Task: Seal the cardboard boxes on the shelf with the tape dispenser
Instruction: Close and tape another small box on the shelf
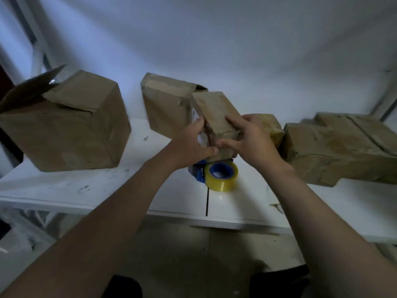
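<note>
We hold small box (214, 117), left hand (193, 143) gripping its side, right hand (253, 138) clasping top; we'd smooth tape flat, tape dispenser (217, 174) idle near shelf (129, 194) front edge.

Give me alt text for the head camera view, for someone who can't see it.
The left hand and right hand grip a small cardboard box over a white shelf, just behind a tape dispenser with a yellow roll. A large box with a raised flap stands left; flatter boxes lie right.
</note>
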Motion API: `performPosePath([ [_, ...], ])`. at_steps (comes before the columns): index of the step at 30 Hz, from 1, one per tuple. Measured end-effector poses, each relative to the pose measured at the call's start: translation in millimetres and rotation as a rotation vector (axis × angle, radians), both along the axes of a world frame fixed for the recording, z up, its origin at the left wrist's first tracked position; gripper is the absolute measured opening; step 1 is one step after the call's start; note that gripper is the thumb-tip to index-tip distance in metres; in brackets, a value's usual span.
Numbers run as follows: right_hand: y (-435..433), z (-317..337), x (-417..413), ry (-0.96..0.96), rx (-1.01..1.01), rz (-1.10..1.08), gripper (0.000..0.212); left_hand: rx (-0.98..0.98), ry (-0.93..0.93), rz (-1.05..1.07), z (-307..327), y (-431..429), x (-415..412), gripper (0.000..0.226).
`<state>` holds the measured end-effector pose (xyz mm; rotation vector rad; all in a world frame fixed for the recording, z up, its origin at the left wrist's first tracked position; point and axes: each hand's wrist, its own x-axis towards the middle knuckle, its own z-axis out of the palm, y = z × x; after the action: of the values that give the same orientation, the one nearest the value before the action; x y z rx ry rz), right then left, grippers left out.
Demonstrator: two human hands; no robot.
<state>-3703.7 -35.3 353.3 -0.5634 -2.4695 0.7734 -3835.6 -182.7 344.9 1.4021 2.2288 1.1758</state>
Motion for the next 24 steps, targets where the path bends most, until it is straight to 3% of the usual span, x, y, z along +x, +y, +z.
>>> performPosePath([
  [4, 37, -8, 18, -0.018, 0.188, -0.037, 0.065, -0.038, 0.185, 0.052, -2, 43, -6, 0.085],
  [9, 71, -18, 3, -0.013, 0.179, -0.089, 0.044, -0.018, 0.276, 0.096, -14, 95, -16, 0.049],
  [12, 93, -22, -7, -0.193, 0.390, -0.146, 0.060, -0.014, 0.239, 0.101, -26, 122, -23, 0.043],
  [14, 108, -28, -12, -0.251, 0.464, -0.205, 0.053, -0.065, 0.239, 0.088, -33, 139, -29, 0.041],
  [18, 135, -51, -26, -0.358, 0.523, -0.284, 0.038, -0.206, 0.274, 0.067, -56, 172, -41, 0.034],
  [24, 169, -76, -48, -0.450, 0.563, -0.359, 0.048, -0.275, 0.326, 0.070, -95, 212, -59, 0.035],
])
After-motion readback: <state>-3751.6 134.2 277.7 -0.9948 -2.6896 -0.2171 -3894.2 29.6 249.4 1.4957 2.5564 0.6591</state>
